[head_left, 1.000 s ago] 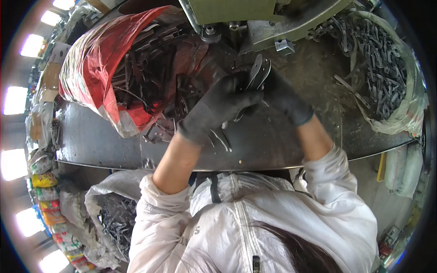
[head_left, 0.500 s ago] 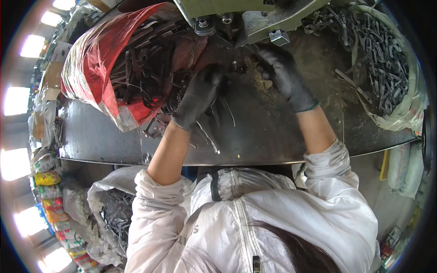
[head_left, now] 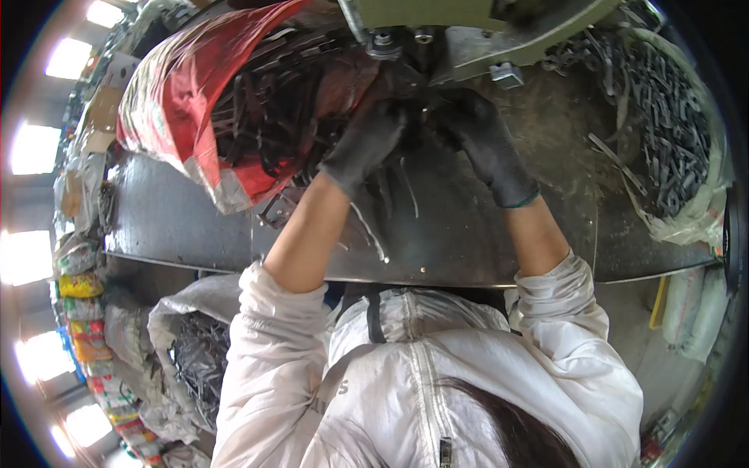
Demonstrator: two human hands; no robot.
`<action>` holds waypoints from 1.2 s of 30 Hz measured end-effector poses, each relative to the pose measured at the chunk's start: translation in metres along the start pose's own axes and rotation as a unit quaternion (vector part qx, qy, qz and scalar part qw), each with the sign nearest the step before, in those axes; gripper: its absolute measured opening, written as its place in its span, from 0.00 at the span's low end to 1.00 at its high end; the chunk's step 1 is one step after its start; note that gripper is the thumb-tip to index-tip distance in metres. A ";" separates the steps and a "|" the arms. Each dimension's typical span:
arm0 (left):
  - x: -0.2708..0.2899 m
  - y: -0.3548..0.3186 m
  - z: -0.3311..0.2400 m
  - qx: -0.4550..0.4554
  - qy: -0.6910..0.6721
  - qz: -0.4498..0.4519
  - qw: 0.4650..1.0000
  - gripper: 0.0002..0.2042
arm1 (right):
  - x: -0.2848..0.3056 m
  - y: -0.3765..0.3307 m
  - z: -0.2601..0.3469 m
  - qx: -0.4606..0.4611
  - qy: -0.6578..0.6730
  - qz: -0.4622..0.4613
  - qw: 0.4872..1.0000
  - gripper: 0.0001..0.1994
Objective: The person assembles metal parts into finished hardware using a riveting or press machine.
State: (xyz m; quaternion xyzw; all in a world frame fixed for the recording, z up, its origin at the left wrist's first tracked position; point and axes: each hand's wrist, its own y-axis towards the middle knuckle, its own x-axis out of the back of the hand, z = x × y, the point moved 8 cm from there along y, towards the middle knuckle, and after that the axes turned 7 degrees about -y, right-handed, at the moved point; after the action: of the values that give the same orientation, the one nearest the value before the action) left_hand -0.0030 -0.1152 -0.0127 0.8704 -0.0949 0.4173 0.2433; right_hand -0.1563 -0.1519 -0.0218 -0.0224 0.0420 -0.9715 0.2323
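Note:
Both my hands wear dark gloves and work close together just below the green machine head (head_left: pixel 437 19). My left hand (head_left: pixel 370 140) is closed, its fingertips under the machine's front parts; whatever they grip is lost in shadow. Facing it, my right hand (head_left: pixel 485 144) has its fingers curled inward, and what lies in them cannot be made out. Thin bent metal strips (head_left: pixel 370 232) lie on the dark metal table (head_left: pixel 468 242) beside my left wrist.
A red and white bag (head_left: pixel 173 117) of dark strips stands left of my left hand. At the right, a pale sack (head_left: pixel 694 228) holds many grey metal parts (head_left: pixel 663 132). A loose strip (head_left: pixel 616 161) lies beside it. Below the table, another sack (head_left: pixel 168 312) holds dark pieces.
My right hand has come left toward my left hand, and its fingers have curled in. My left hand has moved slightly forward to the machine. The whole view has shifted a little.

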 end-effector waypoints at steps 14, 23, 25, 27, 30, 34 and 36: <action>0.185 -0.072 0.097 0.113 0.471 -0.201 0.851 0.11 | -0.004 0.004 -0.029 -0.080 0.027 0.002 0.996 0.18; 0.179 -0.055 0.107 0.138 0.195 -0.235 0.942 0.14 | -0.001 -0.024 0.010 -0.059 -0.030 -0.017 0.998 0.19; 0.175 -0.042 0.084 0.135 0.201 -0.245 0.939 0.14 | 0.001 -0.023 0.006 -0.057 -0.006 -0.016 0.998 0.19; 0.169 -0.028 0.062 0.129 0.209 -0.254 0.935 0.15 | 0.004 -0.019 -0.001 -0.053 0.020 -0.015 0.998 0.19; 0.156 -0.014 0.051 0.118 0.149 -0.253 0.949 0.16 | 0.012 -0.015 -0.015 -0.069 -0.024 0.001 0.997 0.18; 0.124 -0.043 0.106 0.150 0.286 -0.127 0.938 0.13 | -0.003 -0.017 -0.017 -0.081 -0.079 0.053 0.992 0.22; 0.129 -0.057 0.121 0.113 0.307 -0.151 0.933 0.13 | -0.011 -0.017 -0.014 -0.069 -0.041 0.039 0.996 0.21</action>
State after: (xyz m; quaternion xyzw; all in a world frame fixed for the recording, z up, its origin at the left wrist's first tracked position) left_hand 0.1823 -0.1224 0.0030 0.7256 0.1650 0.6307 0.2204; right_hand -0.1547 -0.1306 -0.0346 -0.0761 0.1005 -0.9548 0.2690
